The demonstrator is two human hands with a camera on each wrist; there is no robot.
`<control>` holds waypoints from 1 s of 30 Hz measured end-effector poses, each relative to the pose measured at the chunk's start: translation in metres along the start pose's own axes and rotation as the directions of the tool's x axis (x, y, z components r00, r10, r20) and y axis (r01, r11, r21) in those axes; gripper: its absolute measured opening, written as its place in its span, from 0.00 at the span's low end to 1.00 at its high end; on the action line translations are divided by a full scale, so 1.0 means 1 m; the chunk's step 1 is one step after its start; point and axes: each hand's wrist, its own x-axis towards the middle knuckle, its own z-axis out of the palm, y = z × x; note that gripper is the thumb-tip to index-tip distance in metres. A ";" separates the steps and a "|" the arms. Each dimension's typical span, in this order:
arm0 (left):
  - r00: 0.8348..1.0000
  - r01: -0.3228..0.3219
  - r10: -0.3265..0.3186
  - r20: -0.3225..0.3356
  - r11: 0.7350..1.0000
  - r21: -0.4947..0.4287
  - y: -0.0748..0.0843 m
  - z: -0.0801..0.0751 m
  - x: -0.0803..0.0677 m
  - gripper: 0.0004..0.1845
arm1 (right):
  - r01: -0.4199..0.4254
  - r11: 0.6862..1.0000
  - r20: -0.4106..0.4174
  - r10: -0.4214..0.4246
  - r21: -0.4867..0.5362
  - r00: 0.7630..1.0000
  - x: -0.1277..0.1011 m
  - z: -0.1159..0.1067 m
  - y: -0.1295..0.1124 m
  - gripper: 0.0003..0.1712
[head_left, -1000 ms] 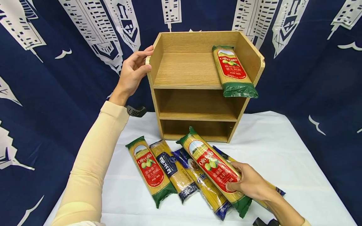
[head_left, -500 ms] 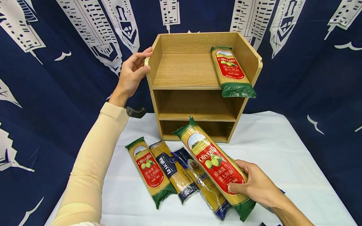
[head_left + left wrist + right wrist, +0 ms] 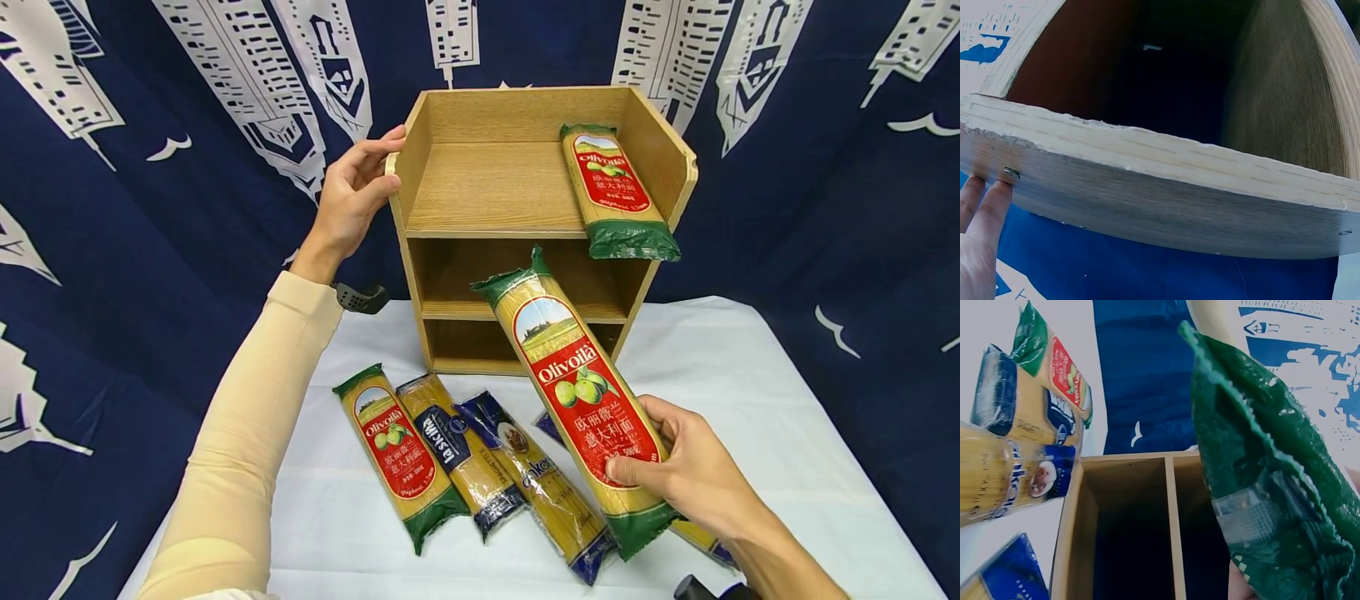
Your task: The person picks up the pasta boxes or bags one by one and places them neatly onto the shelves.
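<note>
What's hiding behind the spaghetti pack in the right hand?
Behind the held spaghetti pack, parts of the wooden shelf show, and a blue-and-yellow pasta pack peeks out. That pasta pack's middle and part of the shelf are covered.

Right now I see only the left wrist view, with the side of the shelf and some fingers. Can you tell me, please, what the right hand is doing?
Observer: The right hand holds a pasta pack.

Operator: Thank you. Is there any pack on the shelf?

Observer: Yes, a second pack lies on the top level, toward the right.

Operator: And on the table, which one is farthest left?

Observer: A third pack, with green ends and its red label facing up.
</note>
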 end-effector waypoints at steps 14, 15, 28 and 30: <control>1.000 0.007 -0.008 0.006 1.000 0.016 -0.002 -0.002 -0.002 0.18 | 0.000 1.000 -0.125 0.001 0.004 0.992 0.014 0.015 -0.018 0.33; 1.000 0.009 -0.009 0.005 1.000 0.016 -0.002 -0.002 -0.001 0.18 | 0.006 1.000 -0.129 -0.004 0.016 0.992 0.016 0.016 -0.018 0.32; 1.000 0.026 -0.026 -0.002 1.000 0.011 -0.001 -0.004 0.002 0.19 | 0.078 0.981 -0.149 -0.052 0.175 0.988 0.028 0.030 -0.024 0.30; 1.000 0.026 -0.026 -0.002 1.000 0.016 0.000 -0.005 0.002 0.18 | 0.087 0.977 -0.149 -0.058 0.193 0.987 0.029 0.032 -0.025 0.30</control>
